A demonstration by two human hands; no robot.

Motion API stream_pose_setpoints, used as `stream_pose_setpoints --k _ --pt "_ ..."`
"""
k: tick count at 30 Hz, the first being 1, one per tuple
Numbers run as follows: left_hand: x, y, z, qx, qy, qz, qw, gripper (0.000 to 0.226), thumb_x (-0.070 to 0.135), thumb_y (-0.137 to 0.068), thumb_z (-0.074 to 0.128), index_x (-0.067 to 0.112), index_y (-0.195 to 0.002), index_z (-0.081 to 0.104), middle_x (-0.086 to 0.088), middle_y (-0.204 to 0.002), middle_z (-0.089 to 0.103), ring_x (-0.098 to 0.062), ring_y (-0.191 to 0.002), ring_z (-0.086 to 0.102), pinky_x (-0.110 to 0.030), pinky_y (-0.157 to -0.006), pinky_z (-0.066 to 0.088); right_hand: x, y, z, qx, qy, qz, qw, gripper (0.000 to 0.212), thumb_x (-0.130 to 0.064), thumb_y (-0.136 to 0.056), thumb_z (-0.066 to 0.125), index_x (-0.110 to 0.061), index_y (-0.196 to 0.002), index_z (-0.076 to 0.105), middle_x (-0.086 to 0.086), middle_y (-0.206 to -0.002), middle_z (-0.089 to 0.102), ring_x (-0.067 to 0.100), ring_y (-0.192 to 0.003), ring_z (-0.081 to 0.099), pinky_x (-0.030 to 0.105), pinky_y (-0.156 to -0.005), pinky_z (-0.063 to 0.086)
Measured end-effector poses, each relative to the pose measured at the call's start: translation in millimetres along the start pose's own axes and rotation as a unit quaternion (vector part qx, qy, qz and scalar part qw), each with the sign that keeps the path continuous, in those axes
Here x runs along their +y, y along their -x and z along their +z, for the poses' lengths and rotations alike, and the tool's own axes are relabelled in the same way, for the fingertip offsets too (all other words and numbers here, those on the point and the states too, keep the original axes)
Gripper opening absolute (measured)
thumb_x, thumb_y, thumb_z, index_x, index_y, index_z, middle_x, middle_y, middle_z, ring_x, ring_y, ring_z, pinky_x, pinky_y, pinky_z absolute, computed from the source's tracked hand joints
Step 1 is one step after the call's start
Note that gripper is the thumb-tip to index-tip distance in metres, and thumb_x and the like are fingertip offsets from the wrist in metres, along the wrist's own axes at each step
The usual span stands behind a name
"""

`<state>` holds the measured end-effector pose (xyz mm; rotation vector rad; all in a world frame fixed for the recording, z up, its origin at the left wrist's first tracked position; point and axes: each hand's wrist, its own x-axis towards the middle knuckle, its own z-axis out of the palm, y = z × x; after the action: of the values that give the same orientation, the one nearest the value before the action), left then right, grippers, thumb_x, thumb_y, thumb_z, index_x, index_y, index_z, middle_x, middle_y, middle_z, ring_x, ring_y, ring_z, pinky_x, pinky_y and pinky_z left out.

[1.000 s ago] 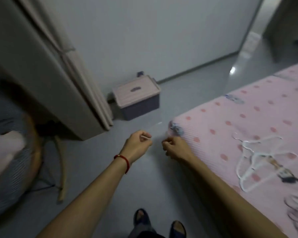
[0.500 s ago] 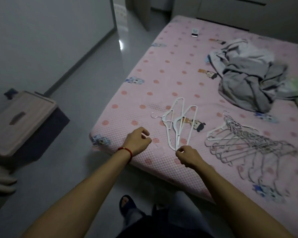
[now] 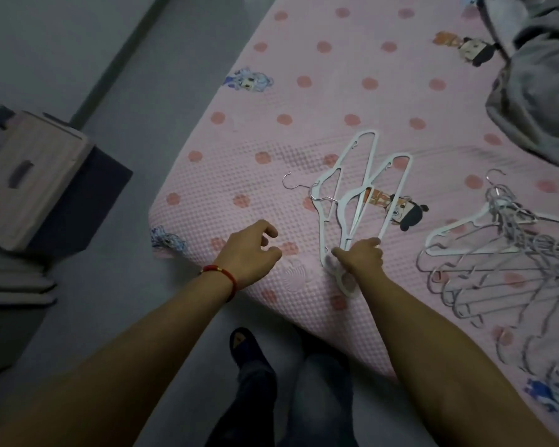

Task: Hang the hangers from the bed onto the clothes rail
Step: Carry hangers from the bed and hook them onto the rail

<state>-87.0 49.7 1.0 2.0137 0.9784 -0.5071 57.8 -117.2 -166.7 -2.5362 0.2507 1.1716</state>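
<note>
A few white plastic hangers (image 3: pixel 362 188) lie fanned on the pink dotted bed (image 3: pixel 304 101), near its front corner. My right hand (image 3: pixel 360 258) rests on their near ends, thumb and forefinger spread apart; one hanger end shows below my wrist. My left hand (image 3: pixel 250 253), with a red bracelet at the wrist, hovers over the bed corner to the left of them, fingers loosely curled and holding nothing. A tangled pile of several grey and white hangers (image 3: pixel 504 253) lies further right on the bed. The clothes rail is out of view.
A heap of grey clothing (image 3: pixel 536 91) lies on the bed at the upper right. A dark storage box with a pale lid (image 3: pixel 36 175) stands on the floor at the left, by the wall. My feet in slippers (image 3: pixel 246 346) stand at the bed's edge.
My view has swung from the floor and box round to the bed. Both hands came over the bed corner, and my right hand spread its fingers onto the white hangers' near ends.
</note>
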Motion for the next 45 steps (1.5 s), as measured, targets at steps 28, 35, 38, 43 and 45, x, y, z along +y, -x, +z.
stream_pose_setpoints --k 28,35,38,43,45 --pt "-87.9 236.2 -115.6 0.393 0.363 0.027 0.844 0.066 0.017 -0.083 0.081 0.037 -0.140 0.055 0.004 -0.128 0.060 -0.015 -0.094 0.071 -0.041 -0.088 0.061 -123.8 299.3 -2.9 -0.504 0.238 -0.442 0.703 0.031 -0.022 -0.098 0.061 -0.036 -0.125 0.066 0.000 -0.117 0.071 0.021 -0.106 0.070 0.035 -0.088 0.062" --pt "-183.3 418.8 -84.6 0.531 0.319 -0.019 0.785 0.084 0.024 -0.082 0.082 0.059 -0.144 0.037 0.011 -0.130 0.059 -0.010 -0.088 0.072 -0.029 -0.085 0.060 -87.3 453.8 77.4 -0.564 0.340 -0.472 0.586 0.056 -0.029 -0.076 0.070 -0.018 -0.130 0.060 0.019 -0.123 0.061 0.020 -0.100 0.065 0.032 -0.081 0.060" --pt "-220.4 498.6 -54.0 0.573 0.260 -0.051 0.775 0.076 0.029 -0.081 0.083 0.054 -0.142 0.046 0.007 -0.130 0.062 -0.004 -0.088 0.069 -0.024 -0.080 0.058 -52.4 514.0 114.3 -0.584 0.388 -0.461 0.544 0.058 -0.017 -0.078 0.067 -0.017 -0.135 0.055 0.026 -0.130 0.054 0.025 -0.101 0.062 0.031 -0.077 0.061" --pt "-274.5 612.1 7.0 0.648 0.252 -0.097 0.712 0.070 0.026 -0.079 0.084 0.039 -0.141 0.054 0.009 -0.129 0.064 -0.006 -0.092 0.068 -0.024 -0.081 0.060 20.4 602.2 177.6 -0.611 0.428 -0.465 0.478 0.045 -0.013 -0.081 0.066 -0.016 -0.125 0.061 0.022 -0.119 0.055 0.023 -0.094 0.061 0.040 -0.078 0.063" --pt "-293.0 651.7 33.1 0.673 0.257 -0.109 0.685 0.071 0.023 -0.079 0.084 0.035 -0.143 0.053 0.007 -0.128 0.064 -0.007 -0.092 0.068 -0.022 -0.081 0.059 49.9 632.9 201.5 -0.623 0.445 -0.462 0.448 0.036 -0.010 -0.084 0.066 -0.019 -0.119 0.064 0.019 -0.114 0.055 0.024 -0.094 0.061 0.046 -0.082 0.063"
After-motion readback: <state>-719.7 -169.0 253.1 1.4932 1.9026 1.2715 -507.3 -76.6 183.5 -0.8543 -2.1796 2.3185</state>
